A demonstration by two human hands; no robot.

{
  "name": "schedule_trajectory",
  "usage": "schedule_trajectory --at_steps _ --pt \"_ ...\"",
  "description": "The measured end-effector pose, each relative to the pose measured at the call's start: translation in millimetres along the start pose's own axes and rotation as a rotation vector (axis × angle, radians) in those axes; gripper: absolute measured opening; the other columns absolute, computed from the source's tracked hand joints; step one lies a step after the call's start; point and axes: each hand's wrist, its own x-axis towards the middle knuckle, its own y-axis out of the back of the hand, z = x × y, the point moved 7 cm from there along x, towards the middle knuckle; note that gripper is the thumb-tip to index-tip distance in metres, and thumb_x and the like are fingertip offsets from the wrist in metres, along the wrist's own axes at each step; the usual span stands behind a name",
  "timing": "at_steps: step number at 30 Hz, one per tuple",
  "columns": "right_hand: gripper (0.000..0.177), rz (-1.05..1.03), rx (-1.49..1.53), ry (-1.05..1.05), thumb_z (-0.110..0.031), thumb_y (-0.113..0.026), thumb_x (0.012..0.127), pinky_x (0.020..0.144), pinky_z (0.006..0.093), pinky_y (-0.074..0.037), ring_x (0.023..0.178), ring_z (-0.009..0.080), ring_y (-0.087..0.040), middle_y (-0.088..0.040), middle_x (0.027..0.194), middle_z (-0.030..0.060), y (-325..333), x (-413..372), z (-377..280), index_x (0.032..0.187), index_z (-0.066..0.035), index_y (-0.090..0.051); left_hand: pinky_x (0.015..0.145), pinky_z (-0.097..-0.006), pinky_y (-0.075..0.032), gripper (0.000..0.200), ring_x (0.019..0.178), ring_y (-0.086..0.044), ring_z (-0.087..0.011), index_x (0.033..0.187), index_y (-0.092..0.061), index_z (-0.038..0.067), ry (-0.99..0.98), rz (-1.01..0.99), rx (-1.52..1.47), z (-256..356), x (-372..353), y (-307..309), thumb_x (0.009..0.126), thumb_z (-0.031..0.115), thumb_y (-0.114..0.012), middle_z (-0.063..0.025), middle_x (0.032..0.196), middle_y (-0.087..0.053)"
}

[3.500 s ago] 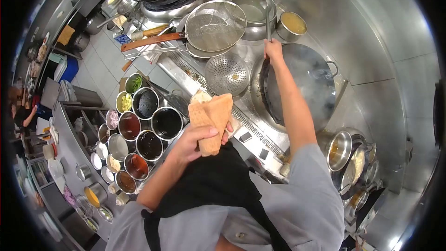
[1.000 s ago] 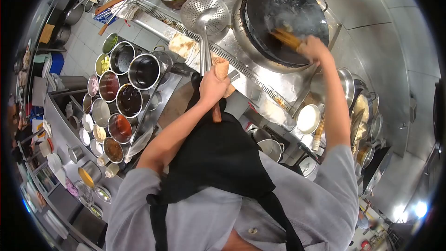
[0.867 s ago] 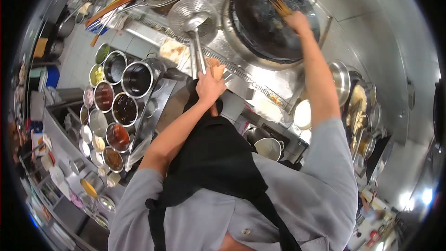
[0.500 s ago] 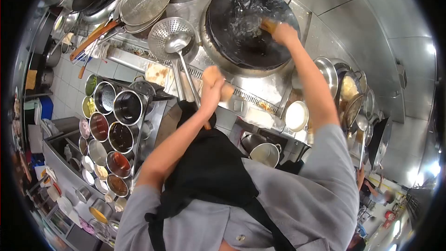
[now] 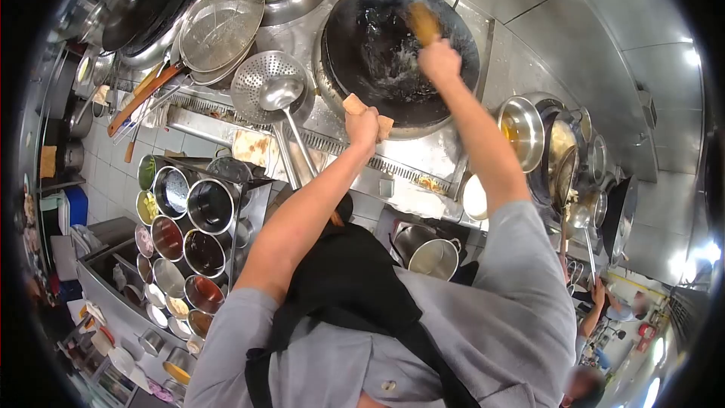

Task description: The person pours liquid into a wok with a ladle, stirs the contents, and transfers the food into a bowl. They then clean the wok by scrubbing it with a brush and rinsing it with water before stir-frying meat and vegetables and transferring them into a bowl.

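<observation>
At the near left rim of the large black wok, my left hand is closed round a folded tan cloth, whose ends stick out on both sides. My right hand grips a yellowish-brown brush over the right part of the wok. The brush is blurred by motion. Some water and light steam show on the wok's dark inner surface. Left of the wok, a steel ladle rests on a perforated strainer.
Mesh strainers lie at the upper left. Several sauce pots stand at the left. A steel bowl and more pans are at the right. An empty pot sits below the stove edge. Other people are at the lower right.
My left hand with the cloth has moved up and right to the wok's rim. My right hand has shifted slightly left, and the brush now points up. The view has shifted a little.
</observation>
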Motion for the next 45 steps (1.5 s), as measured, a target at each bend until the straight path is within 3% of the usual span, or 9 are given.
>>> schedule_trajectory --at_steps 8,12,19,24,29,35,38,40,45 --pt "0.042 -0.291 -0.215 0.47 -0.014 -0.057 0.083 0.066 0.0402 -0.058 0.072 0.0304 -0.069 -0.06 0.103 0.0164 19.3 -141.8 -2.3 0.122 0.001 -0.052 0.06 -0.036 -0.05 0.015 0.068 -0.062 -0.023 0.088 -0.052 -0.001 0.073 -0.087 -0.043 0.4 0.4 -2.8 0.075 0.003 -0.057 -0.0107 0.081 -0.06" --pt "0.049 -0.192 -0.251 0.13 -0.021 -0.054 0.089 0.069 0.0438 -0.056 0.086 0.0341 -0.068 -0.059 0.109 0.0176 16.7 -24.4 120.5 0.134 -0.003 -0.042 0.055 -0.0351 -0.049 0.01 0.063 -0.062 -0.0213 0.083 -0.054 0.0 0.098 -0.145 -0.042 17.2 -13.4 -1.7 0.076 0.005 -0.058 -0.0086 0.077 -0.06" --pt "0.044 -0.147 0.013 0.079 -0.033 -0.059 0.088 0.077 0.0472 -0.053 0.094 0.0397 -0.065 -0.06 0.107 0.0208 71.7 -58.1 48.6 0.127 -0.014 -0.055 0.054 -0.0367 -0.051 0.02 0.065 -0.063 -0.02 0.094 -0.057 -0.001 0.025 -0.241 0.107 27.8 3.0 13.8 0.081 0.013 -0.061 -0.0097 0.083 -0.063" --pt "0.037 -0.375 -0.05 0.309 -0.03 -0.054 0.089 0.077 0.0474 -0.054 0.092 0.039 -0.066 -0.064 0.101 0.0222 49.3 -125.8 69.7 0.121 -0.015 -0.06 0.072 -0.0381 -0.05 0.024 0.08 -0.065 -0.026 0.091 -0.058 -0.005 -0.214 0.193 0.173 -2.0 27.4 15.6 0.074 0.011 -0.066 -0.0138 0.085 -0.064" --pt "0.041 -0.089 0.276 -0.146 -0.044 -0.058 0.087 0.081 0.0502 -0.052 0.095 0.0381 -0.065 -0.066 0.103 0.0163 -11.0 -10.5 49.4 0.12 -0.02 -0.061 0.059 -0.0378 -0.052 0.023 0.07 -0.066 -0.0251 0.091 -0.059 -0.005 -0.067 0.09 0.209 -8.8 27.5 12.3 0.075 0.011 -0.064 -0.0148 0.082 -0.064" --pt "0.052 -0.268 0.42 0.353 -0.036 -0.061 0.086 0.082 0.0471 -0.05 0.097 0.0382 -0.061 -0.059 0.107 0.0185 24.5 -92.7 -73.4 0.135 -0.02 -0.05 0.056 -0.0374 -0.052 0.029 0.067 -0.065 -0.026 0.094 -0.057 -0.007 -0.201 0.22 0.23 2.6 13.9 17.4 0.075 0.012 -0.068 -0.0154 0.084 -0.064" --pt "0.049 -0.48 0.046 0.483 -0.03 -0.062 0.084 0.077 0.045 -0.054 0.091 0.0348 -0.065 -0.06 0.107 0.0167 74.7 -134.1 -33.2 0.131 -0.02 -0.053 0.079 -0.0373 -0.049 0.052 0.09 -0.062 -0.0309 0.11 -0.045 -0.01 -0.054 0.122 0.151 24.5 -19.7 14.5 0.072 0.015 -0.071 -0.0216 0.101 -0.059" --pt "0.033 -0.488 -0.309 0.393 -0.02 -0.056 0.084 0.077 0.0465 -0.054 0.09 0.0337 -0.067 -0.063 0.103 0.0148 42.5 -112.7 23.3 0.116 -0.016 -0.062 0.09 -0.0383 -0.046 0.061 0.101 -0.059 -0.0331 0.119 -0.038 -0.009 -0.043 0.121 0.101 22.7 -20.5 9.9 0.073 0.014 -0.069 -0.0246 0.112 -0.055" --pt "0.033 -0.41 0.098 0.0 -0.025 -0.052 0.082 0.085 0.0446 -0.052 0.101 0.0342 -0.065 -0.068 0.108 0.0135 -2.1 7.6 34.3 0.109 -0.014 -0.068 0.067 -0.0382 -0.052 0.024 0.077 -0.063 -0.0243 0.099 -0.053 -0.002 -0.081 0.082 0.001 -14.8 17.2 2.5 0.078 0.005 -0.061 -0.0112 0.089 -0.06"
